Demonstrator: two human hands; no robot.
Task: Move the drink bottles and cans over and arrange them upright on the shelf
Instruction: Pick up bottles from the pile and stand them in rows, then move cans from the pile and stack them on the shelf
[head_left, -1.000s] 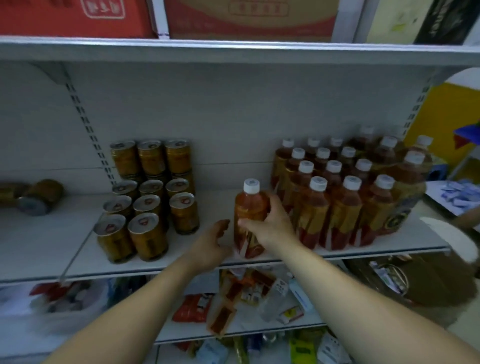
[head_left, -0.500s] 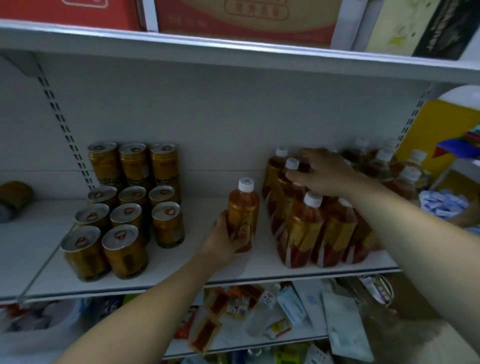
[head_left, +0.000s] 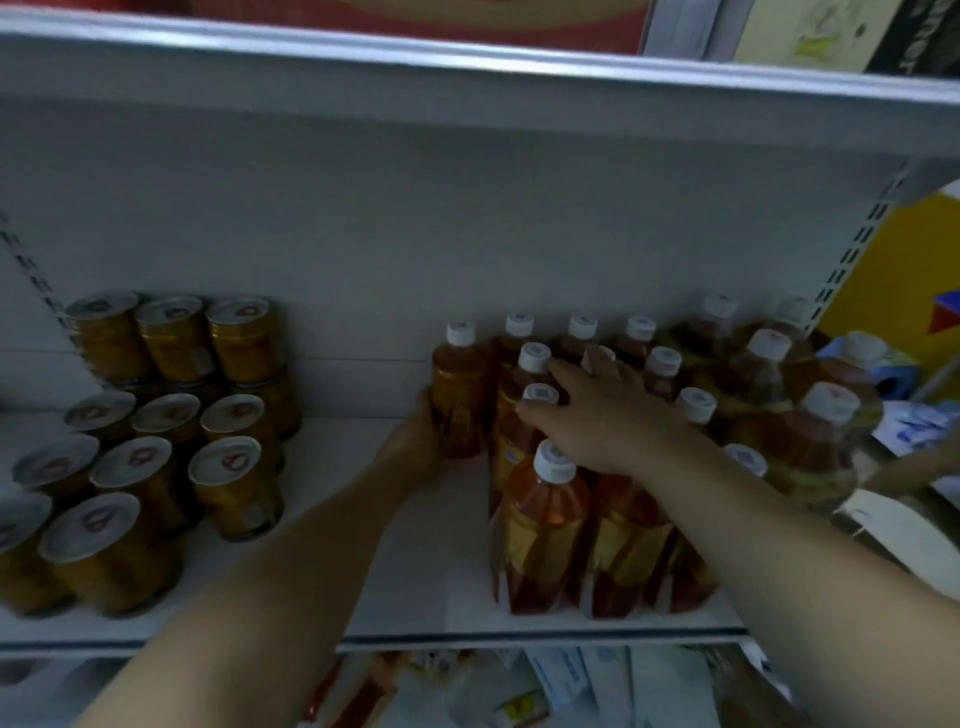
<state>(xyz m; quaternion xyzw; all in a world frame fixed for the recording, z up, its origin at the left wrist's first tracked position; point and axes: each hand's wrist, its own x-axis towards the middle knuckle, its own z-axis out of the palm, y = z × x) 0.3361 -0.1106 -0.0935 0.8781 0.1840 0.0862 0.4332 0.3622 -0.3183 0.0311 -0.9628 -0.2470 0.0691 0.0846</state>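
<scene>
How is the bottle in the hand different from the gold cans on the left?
The bottle has a narrow neck and a white screw cap; the cans are squat with flat silver pull-tab lids. The bottle is see-through, showing amber drink; the cans are solid gold-coloured metal. The left hand grips the bottle; nothing touches the cans. Both stand upright on the same white shelf.

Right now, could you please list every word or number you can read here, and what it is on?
None can be read.
Yellow labels on the brown white-capped plastic bottles: blurred.
Red marks on the silver tops of the golden metal cans: illegible.
White letters on the black package above: blurred.
</scene>
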